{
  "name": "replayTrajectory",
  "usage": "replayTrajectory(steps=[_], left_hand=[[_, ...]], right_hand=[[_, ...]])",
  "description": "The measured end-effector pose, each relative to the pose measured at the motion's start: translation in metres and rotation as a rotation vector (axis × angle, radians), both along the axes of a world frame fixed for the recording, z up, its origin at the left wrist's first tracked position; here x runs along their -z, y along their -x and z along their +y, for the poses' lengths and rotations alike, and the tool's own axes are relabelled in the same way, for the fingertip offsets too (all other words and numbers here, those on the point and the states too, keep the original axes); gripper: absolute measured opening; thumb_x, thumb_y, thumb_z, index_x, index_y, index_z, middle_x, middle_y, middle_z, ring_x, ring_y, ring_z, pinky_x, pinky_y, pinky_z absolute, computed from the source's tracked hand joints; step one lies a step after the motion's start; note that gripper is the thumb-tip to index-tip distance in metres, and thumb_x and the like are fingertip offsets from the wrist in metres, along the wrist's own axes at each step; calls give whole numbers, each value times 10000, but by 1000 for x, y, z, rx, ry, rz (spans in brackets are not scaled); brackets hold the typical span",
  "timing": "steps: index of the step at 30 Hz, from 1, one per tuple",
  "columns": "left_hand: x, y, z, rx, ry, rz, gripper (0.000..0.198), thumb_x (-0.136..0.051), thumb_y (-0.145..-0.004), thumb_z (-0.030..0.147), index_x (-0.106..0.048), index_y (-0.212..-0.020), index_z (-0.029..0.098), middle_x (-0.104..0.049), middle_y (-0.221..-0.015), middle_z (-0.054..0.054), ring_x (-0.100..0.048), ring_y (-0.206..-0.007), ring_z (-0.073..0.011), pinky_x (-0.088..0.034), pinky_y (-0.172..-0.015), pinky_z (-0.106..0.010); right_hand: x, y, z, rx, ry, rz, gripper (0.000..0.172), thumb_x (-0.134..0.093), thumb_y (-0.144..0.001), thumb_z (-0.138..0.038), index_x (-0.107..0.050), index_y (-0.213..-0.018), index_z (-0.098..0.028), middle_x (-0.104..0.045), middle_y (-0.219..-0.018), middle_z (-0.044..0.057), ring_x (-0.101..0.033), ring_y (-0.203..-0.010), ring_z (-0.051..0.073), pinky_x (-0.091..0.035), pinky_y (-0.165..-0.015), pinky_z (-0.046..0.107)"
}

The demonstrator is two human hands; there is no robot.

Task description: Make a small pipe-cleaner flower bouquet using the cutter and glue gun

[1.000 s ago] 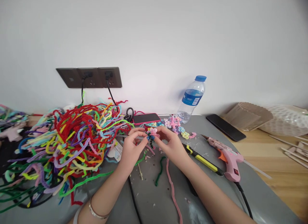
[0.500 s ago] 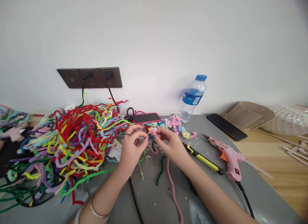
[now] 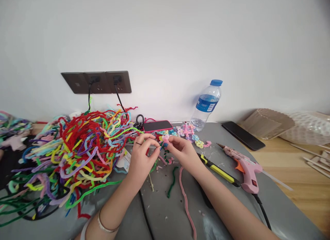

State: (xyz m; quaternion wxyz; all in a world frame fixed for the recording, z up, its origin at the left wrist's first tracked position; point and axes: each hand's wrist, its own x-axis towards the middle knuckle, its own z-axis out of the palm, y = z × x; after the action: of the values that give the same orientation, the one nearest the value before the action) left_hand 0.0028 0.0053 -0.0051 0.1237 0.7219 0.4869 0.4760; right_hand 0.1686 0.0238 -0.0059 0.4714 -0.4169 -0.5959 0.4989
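Note:
Close together over the middle of the table, both my hands work at a small pink pipe-cleaner flower (image 3: 165, 139). My right hand (image 3: 182, 151) pinches the flower between thumb and fingers, and a bit of dark green shows below it. Just left of it, my left hand (image 3: 143, 151) has its thumb and index finger pressed together; whatever they hold is too small to make out. Beneath the hands lie a dark green pipe cleaner (image 3: 172, 181) and a long pink pipe cleaner (image 3: 186, 202).
A tangled heap of coloured pipe cleaners (image 3: 85, 154) fills the left side. Behind my hands are finished-looking pipe-cleaner flowers (image 3: 187, 130), a red-edged phone (image 3: 157, 126) and a water bottle (image 3: 205, 106). To the right lie a yellow-black cutter (image 3: 220, 173), pink glue gun (image 3: 249, 171) and black phone (image 3: 243, 135).
My left fingertips have drawn slightly away from the flower, leaving a small gap to my right hand. The flower stays in my right hand, almost in place.

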Motion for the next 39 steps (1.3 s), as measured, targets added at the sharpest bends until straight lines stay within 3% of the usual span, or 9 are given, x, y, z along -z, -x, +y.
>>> replayTrajectory(steps=[6, 12, 20, 26, 34, 39], left_hand=[[3, 3, 7, 129, 423, -440, 115, -668, -778, 238, -664, -888, 204, -680, -977, -55, -629, -952, -223, -480, -795, -291], [4, 2, 7, 242, 610, -546, 177, -701, -763, 321, -705, -874, 182, -692, -882, -52, -630, -837, -203, -487, -737, -276], [-1, 0, 6, 240, 639, -594, 243, -727, -745, 392, -715, -871, 185, -706, -892, -58, -636, -878, -217, -500, -758, -284], [5, 3, 7, 248, 619, -552, 231, -700, -779, 375, -714, -891, 174, -700, -880, -53, -625, -838, -195, -493, -742, -268], [4, 1, 7, 176, 585, -541, 217, -682, -782, 360, -701, -877, 167, -684, -828, -34, -603, -760, -168, -469, -674, -242], [2, 0, 6, 141, 607, -601, 258, -711, -744, 404, -708, -853, 170, -678, -774, -26, -588, -676, -158, -452, -609, -238]], right_hand=[[1, -3, 1, -53, 10, 38, 383, -667, -795, -579, -588, -791, -204, -570, -744, 9, -528, -677, 160, -444, -631, 280], [-1, -4, 1, -62, 7, 44, 374, -687, -794, -560, -586, -791, -200, -572, -742, 8, -517, -666, 155, -440, -625, 284], [0, -6, 2, -61, 9, 70, 370, -719, -771, -553, -650, -833, -195, -623, -749, 13, -552, -669, 160, -459, -637, 288], [-3, -6, 2, -95, 5, 71, 367, -722, -768, -553, -672, -822, -194, -695, -863, 47, -619, -767, 189, -500, -726, 313], [-1, -5, 3, -51, 18, 127, 348, -698, -807, -518, -644, -975, -217, -667, -824, 29, -602, -718, 165, -505, -654, 285], [-5, -8, 3, -39, 85, 163, 328, -710, -799, -498, -674, -964, -216, -650, -784, 13, -563, -661, 141, -501, -645, 283]])
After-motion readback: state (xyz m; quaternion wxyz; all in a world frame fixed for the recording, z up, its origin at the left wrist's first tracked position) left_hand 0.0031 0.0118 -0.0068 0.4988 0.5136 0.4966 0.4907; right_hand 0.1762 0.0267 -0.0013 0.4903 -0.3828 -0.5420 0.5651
